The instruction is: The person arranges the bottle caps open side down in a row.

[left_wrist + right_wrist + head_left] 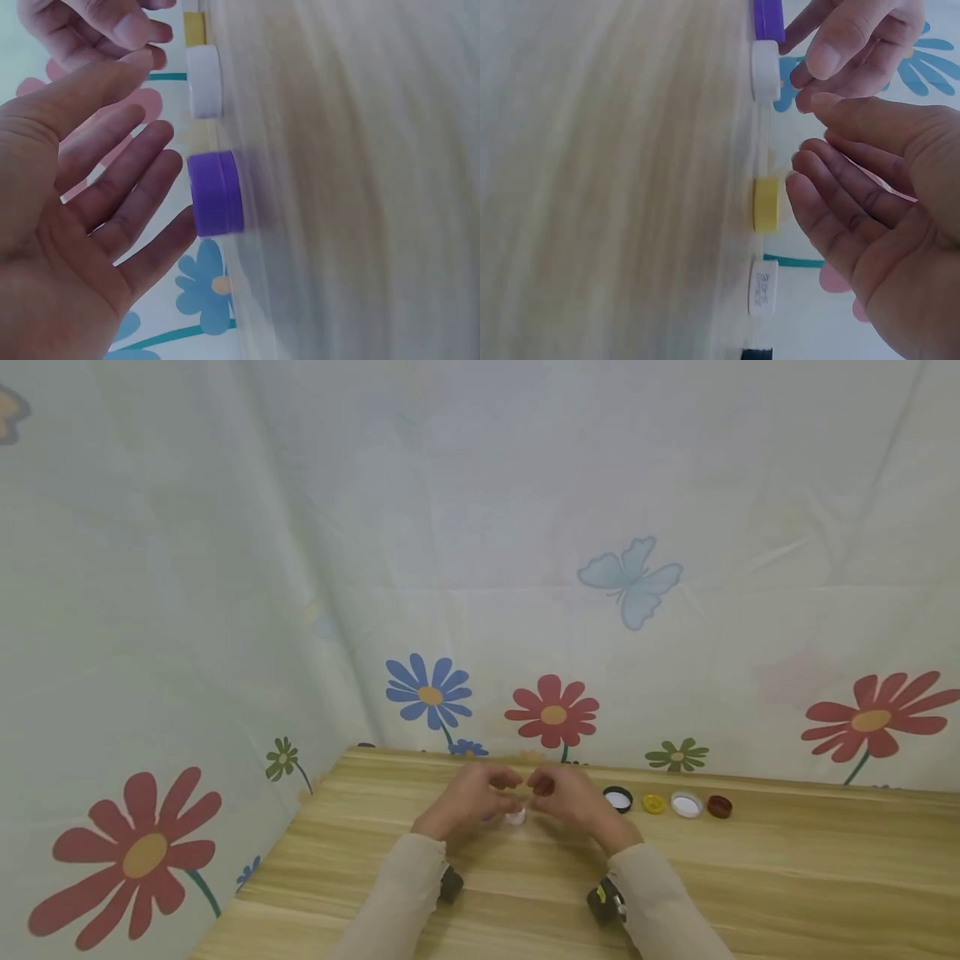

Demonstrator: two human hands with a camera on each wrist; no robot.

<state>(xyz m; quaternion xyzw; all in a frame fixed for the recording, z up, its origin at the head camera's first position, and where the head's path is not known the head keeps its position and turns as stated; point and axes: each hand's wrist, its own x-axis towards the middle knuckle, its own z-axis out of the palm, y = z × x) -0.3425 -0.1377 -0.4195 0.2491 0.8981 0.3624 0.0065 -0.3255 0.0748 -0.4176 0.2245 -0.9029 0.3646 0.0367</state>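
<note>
My left hand (472, 795) is held over the table with its fingers loosely bent and nothing visible in them. A purple bottle cap (216, 193) stands on the table close by its fingers, and one fingertip overlaps the cap's edge in the left wrist view. Facing it, my right hand (573, 800) has relaxed, slightly curved fingers and holds nothing that shows. The two thumb tips come close together. Below the gap between the hands lies a white cap (515, 817). A yellow cap (766, 205) lies beside the right fingers in the right wrist view.
To the right of the right hand, a row holds a black cap (618, 799), another yellow cap (653, 804), a white cap with its hollow up (686, 805) and a brown cap (720, 807). A flowered cloth (480, 568) hangs behind the wooden table (787, 877).
</note>
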